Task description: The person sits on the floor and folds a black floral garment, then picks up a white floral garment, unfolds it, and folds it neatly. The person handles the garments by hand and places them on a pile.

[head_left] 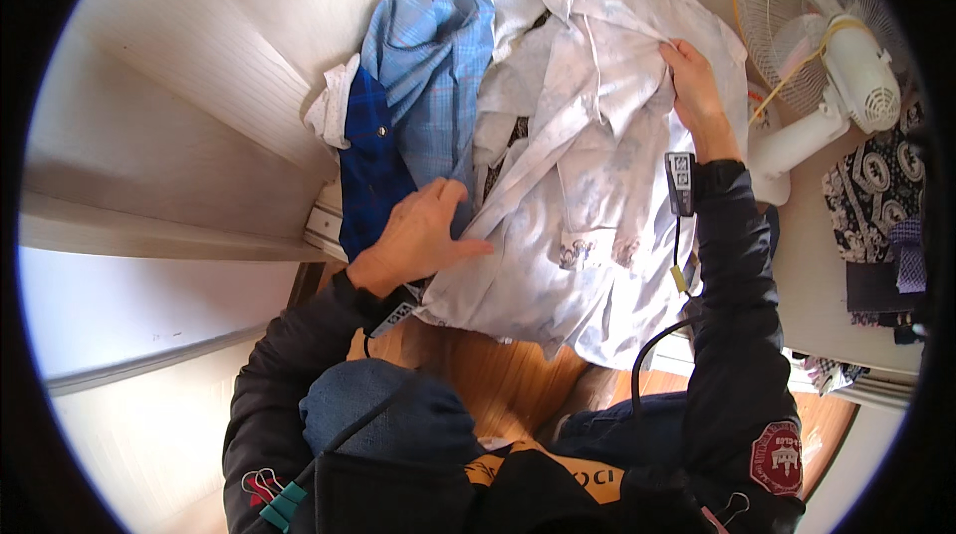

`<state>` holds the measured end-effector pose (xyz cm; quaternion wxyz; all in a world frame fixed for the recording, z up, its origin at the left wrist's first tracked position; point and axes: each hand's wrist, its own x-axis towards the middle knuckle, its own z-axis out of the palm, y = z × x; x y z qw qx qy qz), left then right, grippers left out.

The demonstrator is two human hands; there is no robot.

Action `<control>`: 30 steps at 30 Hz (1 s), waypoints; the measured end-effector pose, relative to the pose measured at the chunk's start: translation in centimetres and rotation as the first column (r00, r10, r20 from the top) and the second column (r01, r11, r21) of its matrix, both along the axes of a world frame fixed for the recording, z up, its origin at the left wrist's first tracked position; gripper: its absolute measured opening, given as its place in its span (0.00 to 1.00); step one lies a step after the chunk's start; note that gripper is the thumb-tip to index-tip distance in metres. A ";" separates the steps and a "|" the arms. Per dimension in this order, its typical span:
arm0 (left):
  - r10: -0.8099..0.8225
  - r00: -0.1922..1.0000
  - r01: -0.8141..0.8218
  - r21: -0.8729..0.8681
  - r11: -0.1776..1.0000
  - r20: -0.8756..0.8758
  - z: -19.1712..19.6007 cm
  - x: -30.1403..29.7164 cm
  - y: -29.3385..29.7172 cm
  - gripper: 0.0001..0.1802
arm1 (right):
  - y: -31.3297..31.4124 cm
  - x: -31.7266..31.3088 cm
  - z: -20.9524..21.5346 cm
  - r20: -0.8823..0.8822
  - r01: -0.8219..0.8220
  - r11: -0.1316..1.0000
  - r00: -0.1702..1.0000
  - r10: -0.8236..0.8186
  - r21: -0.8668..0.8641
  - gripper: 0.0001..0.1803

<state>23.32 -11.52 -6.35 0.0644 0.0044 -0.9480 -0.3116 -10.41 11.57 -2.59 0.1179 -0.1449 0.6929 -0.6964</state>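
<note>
A pale, whitish-grey long garment [597, 185] with a collar lies spread out in front of me, its lower part hanging over the near edge. The fingers of my right hand [697, 86] pinch its fabric near the upper right side. My left hand [423, 233] rests by the garment's left edge, thumb apart from the fingers, with nothing visibly held. Left of the pale garment lie a light blue checked shirt [428, 66] and a dark blue checked cloth [368, 165].
A white electric fan [861, 76] stands at the right, its cable draped over it. Beyond it sit dark patterned clothes [871, 195]. White panelling [189, 66] rises at the left. Wooden floor [498, 375] shows below, between my legs.
</note>
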 end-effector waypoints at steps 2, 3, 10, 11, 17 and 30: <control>0.047 0.999 -0.046 -0.017 0.999 0.011 -0.2 0.2 -0.4 0.30 | 0.4 0.2 -0.2 0.008 -0.019 1.000 1.000 0.019 0.007 0.14; 0.022 0.999 -0.020 -0.025 0.999 0.042 0.0 0.2 -0.7 0.29 | 0.5 0.6 -0.2 0.017 -0.037 0.999 0.999 0.037 0.009 0.15; -0.472 0.681 0.425 0.222 0.877 0.560 6.7 -3.7 -3.1 0.18 | 2.4 2.2 0.9 -0.255 -0.148 0.898 0.928 0.271 0.414 0.30; -0.493 0.652 0.501 0.160 0.850 0.576 8.4 -4.9 -3.4 0.16 | 2.5 2.6 0.6 -0.288 -0.166 0.892 0.908 0.304 0.421 0.31; -0.233 0.605 0.378 -0.018 0.926 0.761 10.5 -7.4 -1.0 0.17 | 3.6 3.2 -0.2 -0.182 -0.272 0.777 0.879 0.441 0.567 0.34; 0.309 0.893 -0.187 -0.352 0.917 0.328 0.4 2.8 6.5 0.17 | 7.2 5.3 -0.7 -0.025 -0.408 0.801 0.885 0.465 0.438 0.21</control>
